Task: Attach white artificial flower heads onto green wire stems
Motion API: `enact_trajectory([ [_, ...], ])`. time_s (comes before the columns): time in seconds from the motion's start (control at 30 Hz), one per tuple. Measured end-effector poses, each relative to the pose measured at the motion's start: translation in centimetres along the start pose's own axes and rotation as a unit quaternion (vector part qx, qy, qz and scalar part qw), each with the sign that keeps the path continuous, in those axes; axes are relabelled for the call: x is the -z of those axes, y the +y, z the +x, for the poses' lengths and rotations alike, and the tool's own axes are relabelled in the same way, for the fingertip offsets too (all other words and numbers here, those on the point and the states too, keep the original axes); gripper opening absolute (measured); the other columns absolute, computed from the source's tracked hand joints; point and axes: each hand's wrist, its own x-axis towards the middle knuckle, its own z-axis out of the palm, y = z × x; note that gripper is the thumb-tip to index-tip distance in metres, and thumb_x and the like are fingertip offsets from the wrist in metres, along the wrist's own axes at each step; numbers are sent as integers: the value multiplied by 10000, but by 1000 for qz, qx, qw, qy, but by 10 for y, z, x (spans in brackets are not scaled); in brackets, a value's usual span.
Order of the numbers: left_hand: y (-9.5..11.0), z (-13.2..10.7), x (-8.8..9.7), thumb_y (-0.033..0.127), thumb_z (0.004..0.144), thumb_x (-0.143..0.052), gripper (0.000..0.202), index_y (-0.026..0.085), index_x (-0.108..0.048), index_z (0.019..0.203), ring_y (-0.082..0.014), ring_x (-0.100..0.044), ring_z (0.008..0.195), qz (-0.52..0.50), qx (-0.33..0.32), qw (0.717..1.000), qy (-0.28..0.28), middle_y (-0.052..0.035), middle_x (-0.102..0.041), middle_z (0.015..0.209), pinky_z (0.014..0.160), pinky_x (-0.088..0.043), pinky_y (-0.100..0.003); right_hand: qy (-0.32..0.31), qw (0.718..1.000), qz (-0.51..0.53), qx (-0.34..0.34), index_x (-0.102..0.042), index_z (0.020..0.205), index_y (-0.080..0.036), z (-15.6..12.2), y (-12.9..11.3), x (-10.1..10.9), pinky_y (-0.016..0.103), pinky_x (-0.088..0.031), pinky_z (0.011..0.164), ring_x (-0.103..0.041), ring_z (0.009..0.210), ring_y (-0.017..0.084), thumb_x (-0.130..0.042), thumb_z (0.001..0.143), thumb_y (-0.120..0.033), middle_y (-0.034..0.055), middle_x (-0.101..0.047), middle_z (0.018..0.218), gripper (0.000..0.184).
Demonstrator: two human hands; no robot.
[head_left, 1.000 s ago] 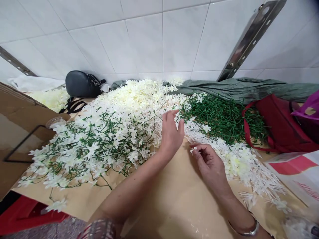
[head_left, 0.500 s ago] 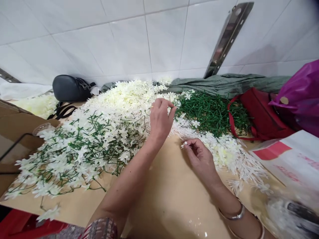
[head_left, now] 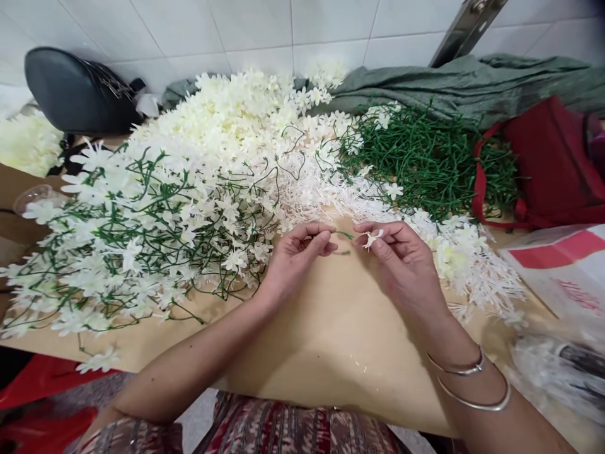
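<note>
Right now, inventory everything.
flower: 1, white, right hand
stem: 1, green, left hand
stemmed flowers: many, white-green, left
blossoms: many, cream, back
loose stems: many, green, right
strands: many, white, centre
handbag: 1, black, left
cloth: 1, green, back
strapped bag: 1, red, right
package: 1, white-red, right
wrapping: unsure, clear, right
furniture: unsure, red, left
wall: 1, white, back
bracket: 1, silver, wall
table: 1, tan, front
garment: 1, maroon, bottom
bracelets: 2, silver, right
hands: 2, centre

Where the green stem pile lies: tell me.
In the head view, the green stem pile lies right of centre, beside the red bag, in front of the grey-green cloth.
</note>
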Motion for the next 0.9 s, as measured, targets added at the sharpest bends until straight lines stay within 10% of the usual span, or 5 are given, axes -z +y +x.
enact_trajectory([
  [0.27,-11,-12,-1,403,930,-796,232,176,-746,934,-111,-645,741,102,-71,990,-68,-25,-722,833,714,-539,-236,-24,999,-35,-28,-727,894,-259,-6,-1,-7,253,-531,655,-671,739,125,-858,872,-435,16,-801,1003,221],
  [0.9,-8,-16,-1,525,967,-738,326,202,-743,1009,-124,-664,698,97,-47,991,-80,-20,-726,780,699,-585,-255,-40,990,-92,-97,-744,865,-273,-8,-13,-1,318,-513,662,-624,738,180,-865,803,-605,17,-721,826,358],
])
